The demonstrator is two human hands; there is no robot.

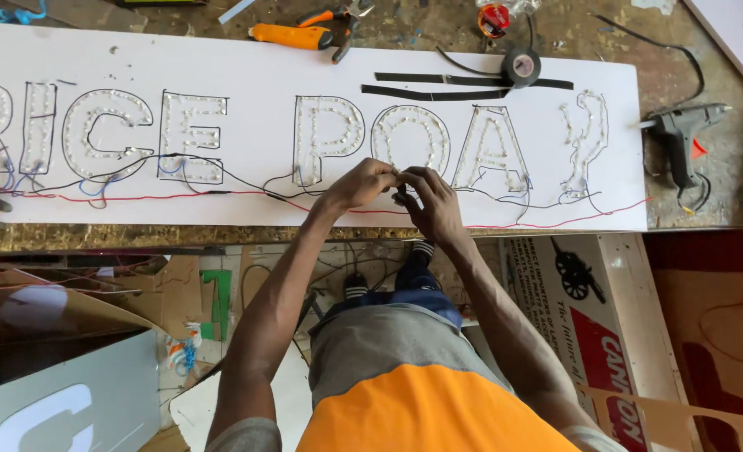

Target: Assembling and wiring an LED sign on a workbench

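Both hands meet over the near edge of a long white sign board (438,209), fingers curled shut and pinching something small and dark between them; it looks like a bit of wire, though it is too small to tell for sure. Left hand (361,182) comes in from the left with its fingertips bent toward the right hand (432,203), and the two touch at the fingertips. That pinched spot sits just below the outlined letter shapes (409,138) in the middle of the board, which are filled with rows of small pale lights. Thin black wires (246,180) and a red wire (555,224) run along the board's lower part, passing right by the hands.

Further back on the board lie strips of black tape (434,92) and a roll of black tape (522,65). Off the board's right end rests a grey glue gun (681,134) on the worn bench. Behind the board sit an orange-handled cutter (292,36) and pliers (338,21). Below the bench edge, cardboard sheets (714,318) lean on the right
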